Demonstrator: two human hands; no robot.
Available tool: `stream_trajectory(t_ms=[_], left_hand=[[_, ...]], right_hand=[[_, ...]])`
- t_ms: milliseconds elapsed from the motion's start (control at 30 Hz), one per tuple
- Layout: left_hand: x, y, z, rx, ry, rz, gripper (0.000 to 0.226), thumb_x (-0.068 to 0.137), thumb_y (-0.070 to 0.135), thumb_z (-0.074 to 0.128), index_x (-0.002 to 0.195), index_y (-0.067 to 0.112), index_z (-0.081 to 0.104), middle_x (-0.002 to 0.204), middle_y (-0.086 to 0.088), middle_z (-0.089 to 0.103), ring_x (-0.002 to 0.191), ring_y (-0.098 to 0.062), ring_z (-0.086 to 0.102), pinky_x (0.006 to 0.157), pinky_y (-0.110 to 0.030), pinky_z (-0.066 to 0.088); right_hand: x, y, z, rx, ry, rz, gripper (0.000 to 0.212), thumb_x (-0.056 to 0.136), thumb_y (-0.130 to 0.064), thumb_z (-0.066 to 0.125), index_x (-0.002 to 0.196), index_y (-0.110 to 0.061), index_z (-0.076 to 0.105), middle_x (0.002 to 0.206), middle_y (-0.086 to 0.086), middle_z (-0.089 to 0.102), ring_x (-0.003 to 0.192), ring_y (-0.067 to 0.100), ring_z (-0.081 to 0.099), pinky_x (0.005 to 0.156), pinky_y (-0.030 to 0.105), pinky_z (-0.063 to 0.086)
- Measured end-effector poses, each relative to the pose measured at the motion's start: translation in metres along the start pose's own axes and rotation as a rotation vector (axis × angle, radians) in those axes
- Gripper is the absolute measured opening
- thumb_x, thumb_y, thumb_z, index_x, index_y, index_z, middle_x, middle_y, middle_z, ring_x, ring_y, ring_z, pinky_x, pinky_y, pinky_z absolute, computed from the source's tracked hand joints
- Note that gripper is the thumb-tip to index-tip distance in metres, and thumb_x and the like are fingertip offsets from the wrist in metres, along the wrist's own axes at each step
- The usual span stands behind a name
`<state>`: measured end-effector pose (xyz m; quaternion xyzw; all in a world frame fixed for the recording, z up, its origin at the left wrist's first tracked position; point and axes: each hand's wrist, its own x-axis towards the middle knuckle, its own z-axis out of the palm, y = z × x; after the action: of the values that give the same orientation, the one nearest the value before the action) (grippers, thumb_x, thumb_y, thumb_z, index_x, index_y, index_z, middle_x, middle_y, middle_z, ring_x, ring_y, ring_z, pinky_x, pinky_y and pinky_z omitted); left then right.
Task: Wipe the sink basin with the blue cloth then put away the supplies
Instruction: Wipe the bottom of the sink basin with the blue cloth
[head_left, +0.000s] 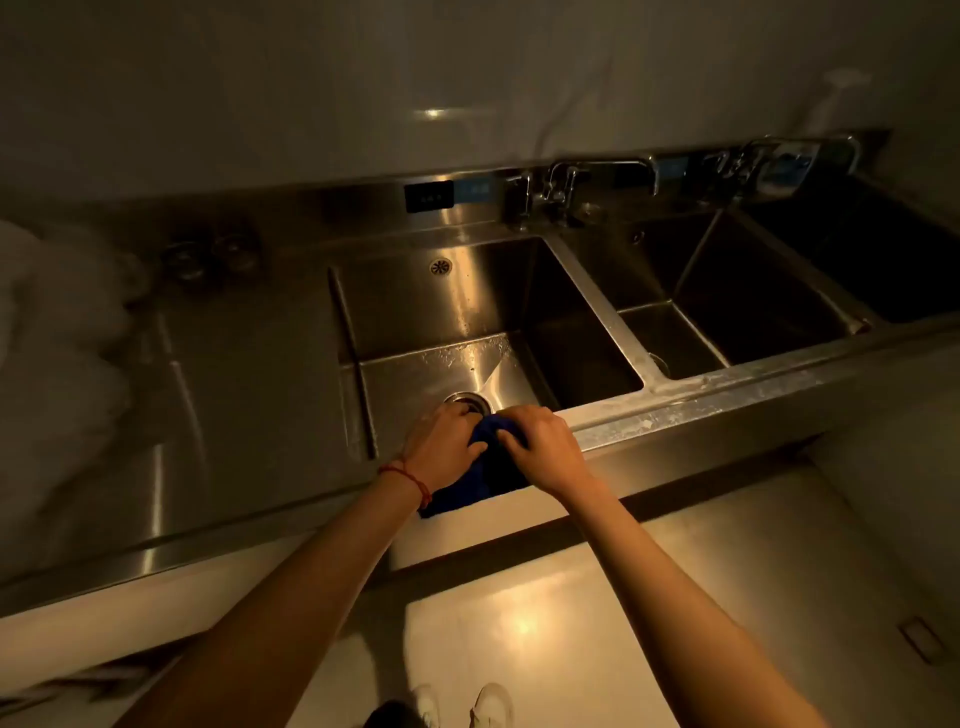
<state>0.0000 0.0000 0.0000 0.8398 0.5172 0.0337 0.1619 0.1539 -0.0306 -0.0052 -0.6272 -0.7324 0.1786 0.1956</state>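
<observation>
Both our hands are over the near edge of the left sink basin (467, 312), working the blue cloth (485, 462). Left hand (447, 441), red cord at the wrist, has its grip curled onto the cloth's left side; right hand (540, 452) has its grip curled onto the right side, so the cloth is bunched between the two. It lies draped on the near rim, its lower end hanging toward us, its top just beside the drain (467, 402). We judge this as gathering or wringing, with wiping barely begun or pausing. Risks noted: the wadded cloth touches little steel, so a pass made this way would likely leave the far wall and the spotted floor of the basin streaked. The drain sits open just past our knuckles; a loose corner could snag or drop in there. The hanging end may drip onto the floor (519, 623) near our shoes (491, 701), a slip hazard if the cloth is wet, which we cannot tell. Light is dim and amber, so missed patches would be hard to see. The taps (597, 176) stand far right, well apart. On the bench (249, 374) to the left, two small round fittings at the far edge and a pale blurred mass at far left; we cannot identify it.
</observation>
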Motion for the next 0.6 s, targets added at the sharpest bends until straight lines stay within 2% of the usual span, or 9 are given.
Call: stream_trajectory(t_ms=[167,267,400,600], left_hand=[[-0.01,-0.004,0.016,0.055,-0.033,-0.019,0.045,0.096,0.035,0.048,0.138,0.019,0.046,0.142,-0.004,0.044,0.13,-0.021,0.041,0.107,-0.034,0.035],[-0.016,-0.005,0.025,0.103,0.015,-0.01,0.045,0.097,0.034,0.045,0.14,0.019,0.042,0.147,-0.004,0.039,0.135,-0.019,0.036,0.11,-0.033,0.029],[-0.025,-0.006,0.034,0.123,0.02,0.003,0.052,0.099,0.035,0.04,0.147,0.016,0.031,0.154,-0.005,0.028,0.141,-0.019,0.027,0.115,-0.033,0.02],[-0.034,-0.013,0.045,0.187,-0.036,0.012,0.059,0.1,0.041,0.036,0.15,0.013,0.022,0.158,-0.004,0.02,0.144,-0.019,0.02,0.117,-0.033,0.019]], right_hand=[[-0.012,0.002,0.015,-0.104,0.008,-0.047,0.035,0.091,-0.026,0.051,0.122,-0.012,0.054,0.124,0.008,0.057,0.114,0.023,0.049,0.097,0.035,0.034],[-0.017,0.004,0.022,-0.125,0.031,-0.081,0.037,0.089,-0.027,0.053,0.123,-0.012,0.054,0.128,0.009,0.054,0.119,0.024,0.045,0.102,0.037,0.03],[-0.022,0.003,0.031,-0.159,-0.014,-0.132,0.042,0.088,-0.03,0.053,0.127,-0.014,0.051,0.135,0.006,0.049,0.127,0.023,0.039,0.106,0.037,0.024],[-0.028,0.01,0.04,-0.225,-0.097,-0.179,0.049,0.088,-0.035,0.05,0.133,-0.018,0.044,0.143,0.004,0.04,0.134,0.022,0.029,0.11,0.037,0.017]])
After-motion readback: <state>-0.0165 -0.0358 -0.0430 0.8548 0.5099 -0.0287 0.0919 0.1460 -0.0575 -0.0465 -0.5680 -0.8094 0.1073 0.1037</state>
